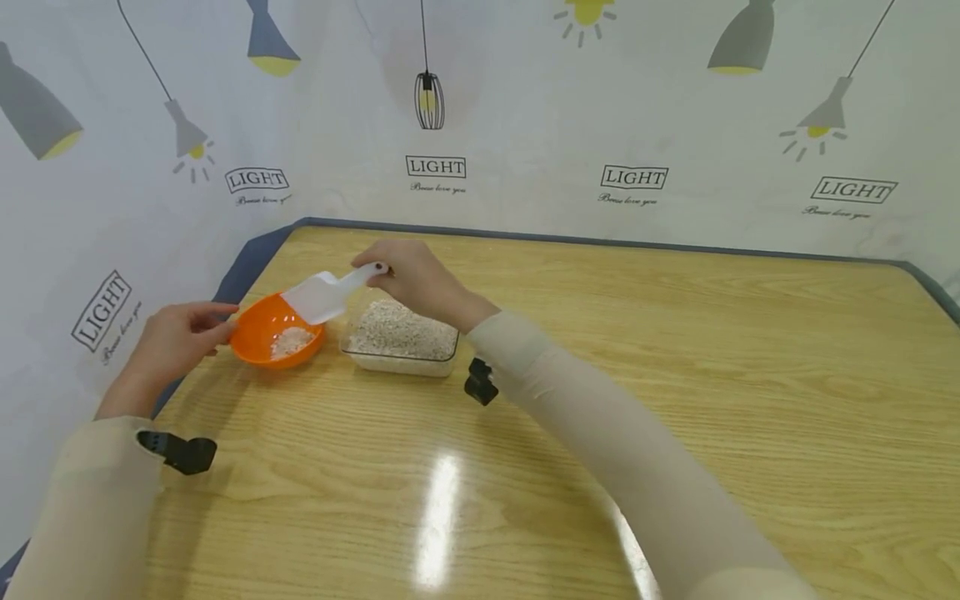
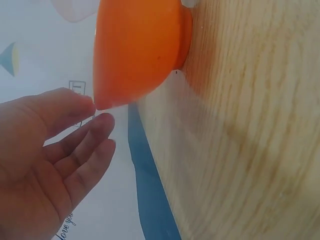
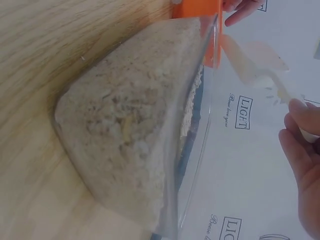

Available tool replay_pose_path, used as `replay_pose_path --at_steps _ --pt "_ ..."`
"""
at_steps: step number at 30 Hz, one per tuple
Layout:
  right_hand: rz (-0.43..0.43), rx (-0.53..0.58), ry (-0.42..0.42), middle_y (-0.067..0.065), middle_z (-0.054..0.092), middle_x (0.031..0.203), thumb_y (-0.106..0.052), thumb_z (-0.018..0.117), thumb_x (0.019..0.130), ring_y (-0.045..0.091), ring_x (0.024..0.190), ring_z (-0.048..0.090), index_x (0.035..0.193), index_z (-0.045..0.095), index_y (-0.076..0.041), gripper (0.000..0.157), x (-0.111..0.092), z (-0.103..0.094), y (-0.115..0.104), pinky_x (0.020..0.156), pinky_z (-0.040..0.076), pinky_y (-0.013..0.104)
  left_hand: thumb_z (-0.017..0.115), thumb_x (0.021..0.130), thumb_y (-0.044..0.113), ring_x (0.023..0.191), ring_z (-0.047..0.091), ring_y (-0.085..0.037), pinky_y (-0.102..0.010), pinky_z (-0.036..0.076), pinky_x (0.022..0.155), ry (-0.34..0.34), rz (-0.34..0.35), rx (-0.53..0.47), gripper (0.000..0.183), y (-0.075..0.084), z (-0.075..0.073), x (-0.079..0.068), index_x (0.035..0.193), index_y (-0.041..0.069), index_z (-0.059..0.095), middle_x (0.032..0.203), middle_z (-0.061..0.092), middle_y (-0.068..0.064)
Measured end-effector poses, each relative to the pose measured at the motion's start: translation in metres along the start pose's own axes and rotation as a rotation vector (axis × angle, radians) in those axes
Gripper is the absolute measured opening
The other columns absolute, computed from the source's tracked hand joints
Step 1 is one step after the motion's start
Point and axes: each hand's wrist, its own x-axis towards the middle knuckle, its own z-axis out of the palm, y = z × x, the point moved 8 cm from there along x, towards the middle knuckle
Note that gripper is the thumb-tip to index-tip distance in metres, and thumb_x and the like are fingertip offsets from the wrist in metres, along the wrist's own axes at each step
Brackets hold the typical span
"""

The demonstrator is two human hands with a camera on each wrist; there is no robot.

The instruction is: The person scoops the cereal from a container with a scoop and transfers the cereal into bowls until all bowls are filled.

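My right hand [image 1: 408,271] grips the handle of a white plastic scoop [image 1: 318,297]. The scoop tilts down to the left, its front edge over the rim of an orange bowl [image 1: 251,337]. A small heap of pale flakes [image 1: 291,342], which look like oats, lies in the bowl. My left hand [image 1: 180,337] pinches the bowl's rim at its left side; in the left wrist view its fingertips [image 2: 104,121] are right at the rim. Right of the bowl stands a clear box [image 1: 397,365] holding many more flakes [image 3: 120,110], under my right wrist.
A pale wooden table [image 1: 525,467] carries the bowl and box near its left side. White walls [image 1: 525,108] with printed lamps rise behind and to the left. Black wrist cameras [image 1: 191,454] stick out at both sleeves, the right one close to the box.
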Motion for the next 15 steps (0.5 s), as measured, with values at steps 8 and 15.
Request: replay_pose_path --at_steps 8,15 --pt "0.031 0.04 0.058 0.011 0.063 0.109 -0.003 0.065 0.083 0.017 0.094 0.059 0.109 0.065 0.0 0.026 -0.007 -0.018 0.014 0.076 0.045 0.014 0.055 0.091 0.029 0.079 0.056 -0.027 -0.034 0.048 0.058 0.077 0.0 -0.028 0.039 0.065 -0.03 -0.023 0.121 0.003 0.058 0.098 0.06 -0.017" --pt "0.059 0.064 0.05 0.012 0.063 0.107 -0.003 0.065 0.083 0.018 0.094 0.059 0.109 0.065 0.001 0.027 -0.019 -0.037 0.022 0.077 0.046 0.016 0.053 0.093 0.019 0.088 0.053 -0.031 -0.02 0.042 0.063 0.068 0.028 -0.052 0.035 0.129 -0.043 -0.04 0.12 -0.003 0.057 0.103 0.058 -0.023"
